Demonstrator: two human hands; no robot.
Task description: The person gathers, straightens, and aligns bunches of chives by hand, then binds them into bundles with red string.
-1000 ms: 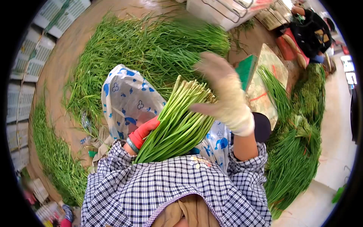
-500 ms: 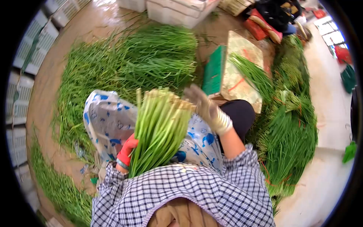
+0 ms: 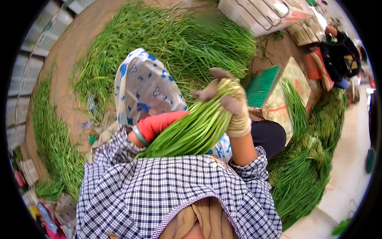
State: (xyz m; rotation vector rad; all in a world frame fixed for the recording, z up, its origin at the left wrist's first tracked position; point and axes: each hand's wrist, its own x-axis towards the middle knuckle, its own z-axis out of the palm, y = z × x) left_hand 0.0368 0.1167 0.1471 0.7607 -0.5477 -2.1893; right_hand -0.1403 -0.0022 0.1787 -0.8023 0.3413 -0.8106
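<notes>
A thick bundle of long green stalks point(image 3: 191, 129) lies slantwise in front of my chest, its pale cut ends toward the upper right. My left hand point(image 3: 159, 124), in a red glove, is wrapped round the bundle from the left; its fingertips are hidden behind the stalks. My right hand point(image 3: 230, 101), in a cream and grey glove, closes round the pale ends. Beneath the bundle, a clear plastic cover with blue prints point(image 3: 147, 85) lies over my legs.
A large heap of loose green stalks point(image 3: 171, 40) covers the floor ahead. On the right, a board point(image 3: 292, 95) bears a few stalks beside a green crate point(image 3: 263, 85) and piled bundles point(image 3: 304, 179). Another person point(image 3: 340, 55) is at the upper right. White baskets point(image 3: 24, 75) line the left.
My right hand, open and apart from the stalks a moment before, now grips their pale ends. The bundle has tilted to the right, and the view has shifted.
</notes>
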